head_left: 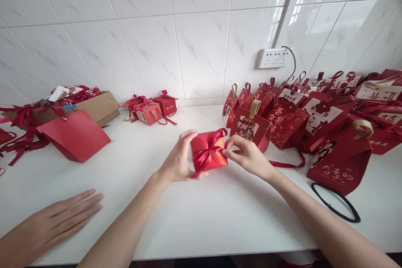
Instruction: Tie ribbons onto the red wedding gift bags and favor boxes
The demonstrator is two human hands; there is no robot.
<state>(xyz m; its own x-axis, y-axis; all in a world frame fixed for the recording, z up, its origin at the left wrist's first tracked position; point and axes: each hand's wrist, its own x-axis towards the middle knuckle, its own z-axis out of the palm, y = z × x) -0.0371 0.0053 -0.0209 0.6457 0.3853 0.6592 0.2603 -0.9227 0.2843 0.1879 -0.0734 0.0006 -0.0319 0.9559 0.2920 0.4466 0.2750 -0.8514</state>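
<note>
A small red gift box point(197, 144) with a petal-shaped top is held above the white table by my left hand point(180, 157), its fingers around the left side. Red satin ribbon point(207, 157) is tied in a bow across the top. My right hand point(243, 153) pinches at the ribbon on the box's right side; the fingertips partly hide what lies between them. Just beyond that hand stands a red gift bag point(264, 127) with a gold loop handle.
Many red gift bags point(289, 123) crowd the right side, near a black ring point(336, 205). Small boxes point(149, 113) sit by the tiled wall. At left are a cardboard box point(97, 106), a plain red bag point(78, 136) and another person's open hand point(65, 220). A power strip point(273, 58) hangs on the wall.
</note>
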